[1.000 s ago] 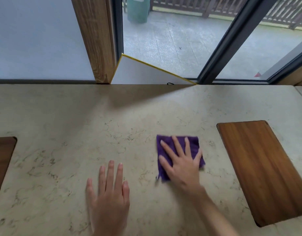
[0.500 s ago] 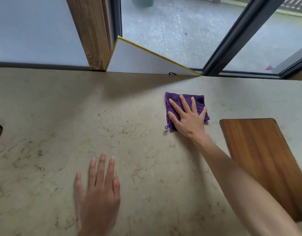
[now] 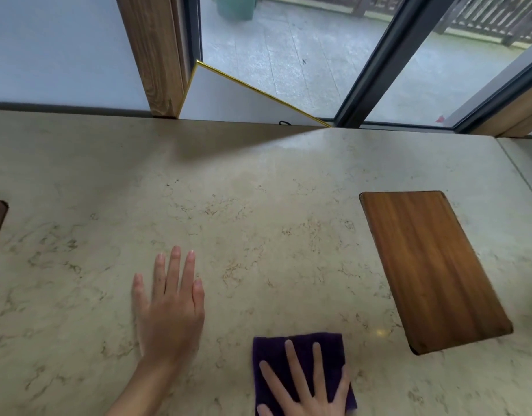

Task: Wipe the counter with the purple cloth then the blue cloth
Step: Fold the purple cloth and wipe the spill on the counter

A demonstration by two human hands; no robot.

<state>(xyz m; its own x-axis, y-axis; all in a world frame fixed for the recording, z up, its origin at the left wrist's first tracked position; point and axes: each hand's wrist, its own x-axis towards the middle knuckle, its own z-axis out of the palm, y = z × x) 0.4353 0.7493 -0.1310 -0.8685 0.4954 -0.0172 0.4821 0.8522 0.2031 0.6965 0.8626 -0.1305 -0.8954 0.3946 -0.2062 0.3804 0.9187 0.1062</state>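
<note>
Purple cloth (image 3: 300, 352) lies flat at near edge of beige marble counter (image 3: 258, 205), right hand (image 3: 306, 391) pressed on it w/ fingers spread. Left hand (image 3: 168, 307) flat on bare stone, fingers together. Wood board (image 3: 432, 265) at right; glass doors (image 3: 288, 55) far side

Soft daylight pours in through the glass doors (image 3: 303, 55) at the top, bright and even, no harsh sun. A broad wedge of shadow lies across the far edge of the worktop (image 3: 258, 205), darkest below the wooden post (image 3: 156, 55). A small glint sits on the stone beside the wooden board (image 3: 432, 265). The left hand (image 3: 168, 307) is smeared with blur along its edges. Wide-angle bending bows the worktop's far edge and splays the door frames outward.
</note>
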